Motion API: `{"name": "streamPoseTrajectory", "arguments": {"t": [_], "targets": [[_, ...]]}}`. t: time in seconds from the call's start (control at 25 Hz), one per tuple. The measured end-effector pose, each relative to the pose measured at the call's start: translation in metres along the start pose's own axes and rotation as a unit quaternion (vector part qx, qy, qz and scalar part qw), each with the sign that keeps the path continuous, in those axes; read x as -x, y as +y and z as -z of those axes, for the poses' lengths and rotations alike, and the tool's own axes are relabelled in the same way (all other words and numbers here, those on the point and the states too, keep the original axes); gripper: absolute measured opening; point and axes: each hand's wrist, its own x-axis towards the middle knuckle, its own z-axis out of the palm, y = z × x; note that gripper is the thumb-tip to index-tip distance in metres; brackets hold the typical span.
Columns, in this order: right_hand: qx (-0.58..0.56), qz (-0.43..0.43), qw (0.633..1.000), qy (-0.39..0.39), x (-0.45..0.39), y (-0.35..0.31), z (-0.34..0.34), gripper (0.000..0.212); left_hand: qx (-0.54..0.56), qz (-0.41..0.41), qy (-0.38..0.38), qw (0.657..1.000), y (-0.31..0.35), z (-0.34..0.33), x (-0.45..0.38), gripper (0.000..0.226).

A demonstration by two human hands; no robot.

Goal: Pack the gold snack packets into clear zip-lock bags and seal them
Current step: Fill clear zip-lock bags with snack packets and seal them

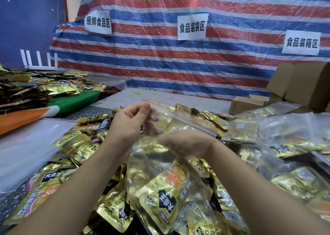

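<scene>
Clear zip-lock bag [171,163] pinched by left hand [130,122]; right hand [185,143] inside.

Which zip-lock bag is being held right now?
The bag at centre: the left hand pinches its red-striped top and it holds few packets. The filled bags at right lie untouched.

A speckled grey table [142,96] carries a heap of gold snack packets [80,145] across its near half, filled clear bags [250,133] along the right edge, brown cardboard boxes [246,103] at the far right corner
</scene>
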Motion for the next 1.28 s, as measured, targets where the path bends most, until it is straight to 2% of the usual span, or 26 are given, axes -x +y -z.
{"name": "streamPoseTrajectory", "arguments": {"t": [0.12,0.16,0.28,0.4,0.44,0.48,0.52,0.56,0.68,0.76,0.88,0.96,1.04,1.12,1.24,1.28], "targets": [[-0.052,0.027,0.998,0.017,0.025,0.004,0.018,0.018,0.0,-0.006,-0.005,1.0,-0.002,-0.001,0.0,0.024],[-0.048,0.045,0.997,0.042,0.037,0.009,0.026,0.016,-0.008,-0.011,-0.008,1.0,-0.002,-0.001,0.0,0.024],[0.016,0.057,0.991,0.123,0.061,0.025,0.044,0.027,-0.025,-0.022,-0.019,0.999,-0.005,-0.001,0.0,0.024],[-0.074,0.024,0.99,0.12,0.061,0.032,0.039,0.013,-0.027,-0.023,-0.018,0.999,-0.006,-0.001,-0.001,0.023],[-0.1,0.015,0.987,0.125,0.061,0.031,0.034,0.017,-0.027,-0.023,-0.018,0.999,-0.007,-0.001,-0.001,0.023],[-0.103,0.016,0.986,0.132,0.06,0.031,0.032,0.033,-0.029,-0.023,-0.018,0.999,-0.007,-0.001,-0.001,0.023],[-0.067,0.02,0.988,0.138,0.057,0.032,0.031,0.045,-0.031,-0.023,-0.017,0.999,-0.008,-0.001,0.0,0.023],[-0.012,0.022,0.99,0.136,0.055,0.03,0.03,0.048,-0.034,-0.024,-0.017,0.999,-0.008,-0.001,-0.001,0.023],[0.073,0.004,0.992,0.102,0.047,0.018,0.023,0.038,-0.035,-0.022,-0.016,0.999,-0.008,0.0,0.0,0.023],[0.098,0.002,0.993,0.073,0.042,0.01,0.021,0.039,-0.034,-0.02,-0.017,0.999,-0.009,0.0,0.0,0.023],[0.161,0.033,0.986,0.027,0.045,0.005,0.027,0.013,-0.03,-0.021,-0.024,0.999,-0.01,-0.001,0.0,0.022],[0.203,0.038,0.978,0.018,0.053,0.005,0.029,0.011,-0.023,-0.022,-0.028,0.999,-0.011,-0.002,0.0,0.02],[0.226,0.05,0.971,0.06,0.058,0.009,0.032,0.025,-0.019,-0.024,-0.027,0.999,-0.012,-0.004,0.0,0.019],[0.185,0.059,0.973,0.127,0.064,0.01,0.037,0.035,-0.021,-0.026,-0.027,0.999,-0.012,-0.004,0.0,0.019],[0.022,0.091,0.954,0.286,0.075,-0.002,0.052,0.033,-0.027,-0.025,-0.039,0.999,-0.01,-0.003,0.001,0.026],[-0.066,0.121,0.941,0.31,0.08,-0.008,0.057,0.036,-0.026,-0.026,-0.041,0.998,-0.01,-0.004,0.002,0.028]]}}
